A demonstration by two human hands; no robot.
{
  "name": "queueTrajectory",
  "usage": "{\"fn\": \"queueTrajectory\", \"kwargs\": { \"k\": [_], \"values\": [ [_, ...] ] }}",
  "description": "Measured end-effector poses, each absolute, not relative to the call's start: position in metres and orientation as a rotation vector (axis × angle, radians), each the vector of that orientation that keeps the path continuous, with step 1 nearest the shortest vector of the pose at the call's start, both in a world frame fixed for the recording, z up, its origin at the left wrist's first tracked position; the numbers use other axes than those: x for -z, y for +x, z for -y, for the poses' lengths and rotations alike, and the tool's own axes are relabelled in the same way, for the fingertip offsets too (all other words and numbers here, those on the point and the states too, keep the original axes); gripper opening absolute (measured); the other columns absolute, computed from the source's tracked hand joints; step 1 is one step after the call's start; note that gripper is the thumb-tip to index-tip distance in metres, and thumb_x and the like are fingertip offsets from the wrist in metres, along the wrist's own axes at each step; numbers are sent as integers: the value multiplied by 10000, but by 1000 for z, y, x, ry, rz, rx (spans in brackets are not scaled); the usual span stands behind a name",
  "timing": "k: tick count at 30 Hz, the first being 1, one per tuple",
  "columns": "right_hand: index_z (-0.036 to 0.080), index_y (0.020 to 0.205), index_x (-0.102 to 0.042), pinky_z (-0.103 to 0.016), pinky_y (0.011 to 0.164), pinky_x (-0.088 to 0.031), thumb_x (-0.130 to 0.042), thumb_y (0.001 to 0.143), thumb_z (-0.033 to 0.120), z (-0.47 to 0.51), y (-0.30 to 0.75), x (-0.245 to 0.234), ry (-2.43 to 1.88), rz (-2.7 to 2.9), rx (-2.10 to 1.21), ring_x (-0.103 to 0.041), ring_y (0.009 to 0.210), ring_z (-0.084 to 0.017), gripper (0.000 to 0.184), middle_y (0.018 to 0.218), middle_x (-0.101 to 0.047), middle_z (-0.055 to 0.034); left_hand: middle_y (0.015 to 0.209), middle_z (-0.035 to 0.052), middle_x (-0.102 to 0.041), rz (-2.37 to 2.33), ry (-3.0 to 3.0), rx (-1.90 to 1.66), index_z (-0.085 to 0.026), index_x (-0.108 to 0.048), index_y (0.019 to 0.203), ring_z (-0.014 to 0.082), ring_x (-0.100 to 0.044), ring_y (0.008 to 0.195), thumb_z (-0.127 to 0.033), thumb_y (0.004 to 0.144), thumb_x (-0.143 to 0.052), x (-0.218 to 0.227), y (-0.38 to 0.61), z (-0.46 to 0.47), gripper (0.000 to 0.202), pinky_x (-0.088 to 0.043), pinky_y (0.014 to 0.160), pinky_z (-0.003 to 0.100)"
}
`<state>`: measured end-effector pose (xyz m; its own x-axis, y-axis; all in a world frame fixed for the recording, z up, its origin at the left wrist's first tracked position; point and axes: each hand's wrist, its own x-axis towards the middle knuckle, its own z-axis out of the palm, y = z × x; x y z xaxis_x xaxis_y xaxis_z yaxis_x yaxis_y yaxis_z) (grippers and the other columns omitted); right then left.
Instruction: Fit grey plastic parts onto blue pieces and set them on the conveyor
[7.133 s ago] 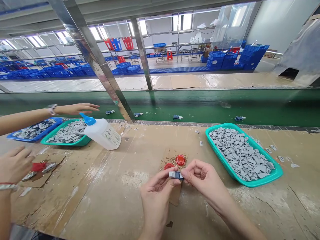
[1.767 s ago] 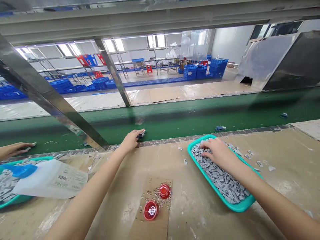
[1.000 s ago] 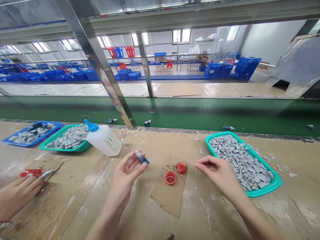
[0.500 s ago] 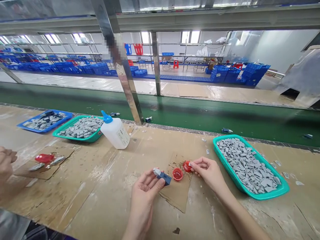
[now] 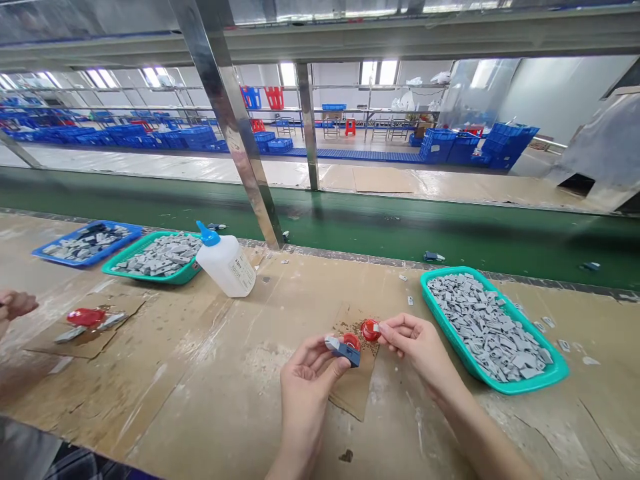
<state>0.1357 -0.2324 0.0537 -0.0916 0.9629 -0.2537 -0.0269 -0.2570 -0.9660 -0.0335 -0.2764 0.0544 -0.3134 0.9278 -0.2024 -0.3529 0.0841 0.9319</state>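
Observation:
My left hand point(image 5: 307, 370) pinches a small blue and grey plastic part point(image 5: 342, 349) just above the cardboard scrap point(image 5: 356, 387). My right hand point(image 5: 419, 347) pinches a small grey piece point(image 5: 377, 328) and holds its tip at a red cap point(image 5: 369, 330) on the cardboard. A second red cap point(image 5: 351, 341) sits beside it, partly hidden by the blue part. To the right of my right hand stands a teal tray point(image 5: 525, 381) heaped with several grey pieces.
A white bottle with a blue nozzle point(image 5: 224, 263) leans by a second teal tray point(image 5: 150, 275) and a blue tray point(image 5: 85, 241). Another person's hand point(image 5: 15, 305) is at the far left near a red cap point(image 5: 84, 317). A green conveyor belt point(image 5: 400, 230) carries small parts behind.
My left hand has brought the blue part closer to the red caps. My right hand stays at the cap with the grey piece. Small parts on the belt have drifted left.

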Motion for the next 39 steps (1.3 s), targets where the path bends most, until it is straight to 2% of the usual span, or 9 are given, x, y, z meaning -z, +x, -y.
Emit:
{"fn": "queueTrajectory", "kwargs": {
  "k": [11,20,23,26,30,33,35,37,39],
  "values": [
    [153,731,-598,-173,462,-293,-705,725,419,256,131,-73,-1128,1060,-1787,-452,517,-65,287,622,-640,-10,796,16,-713,-1303,836,-1566,-217,-698,756,199,-682,777,-120,537,-802,-50,-20,281,262,-578,687,266],
    [191,770,-465,-145,376,-261,-694,695,502,254,129,-66,-1127,1085,-1942,-458,464,-67,393,576,-597,26,794,14,-708,-1180,930,-1557,-261,-734,756,190,-676,735,-107,611,-758,-52,-16,284,212,-588,610,268],
    [204,831,-453,-138,355,-259,-688,693,517,253,131,-63,-1097,1082,-1987,-473,464,-77,415,551,-571,42,826,17,-718,-1119,988,-1522,-270,-742,774,199,-675,787,-103,627,-750,-52,-17,280,223,-588,653,282],
    [194,818,-464,-149,405,-331,-672,733,482,255,130,-64,-1028,1073,-1937,-521,541,-90,365,612,-591,23,944,29,-718,-1099,1023,-1386,-262,-735,899,210,-675,838,-140,649,-747,-55,-18,272,279,-587,718,309],
    [178,753,-486,-195,492,-398,-588,808,474,254,133,-73,-1028,1107,-1786,-569,630,-122,318,681,-635,-28,1103,67,-677,-1016,1096,-1123,-221,-616,1165,244,-625,1024,-210,720,-701,-65,-16,257,452,-522,891,358],
    [175,806,-567,-252,554,-437,-456,872,491,242,161,-81,-1159,1331,-1584,-607,705,-167,341,806,-668,-71,1184,87,-629,-1011,1305,-998,-203,-522,1261,235,-570,1114,-270,829,-571,-71,-14,236,439,-438,982,368],
    [197,850,-617,-285,616,-437,-424,890,453,227,195,-84,-1388,1518,-1197,-614,765,-190,323,883,-675,-67,1183,89,-617,-1090,1495,-945,-204,-490,1275,221,-562,1114,-277,876,-480,-69,-15,213,406,-413,991,369],
    [234,956,-636,-316,673,-413,-490,860,387,208,233,-82,-1734,1616,-659,-605,827,-218,232,957,-678,-54,1154,96,-615,-1170,1681,-926,-193,-481,1252,206,-570,1076,-248,895,-411,-65,-16,181,368,-432,953,363],
    [233,925,-669,-321,678,-393,-551,818,358,188,264,-76,-1949,1717,-389,-596,881,-250,202,967,-685,-62,1117,101,-617,-1220,1859,-924,-174,-470,1221,186,-586,1009,-192,894,-356,-59,-16,143,347,-465,887,339]
  ]
}}
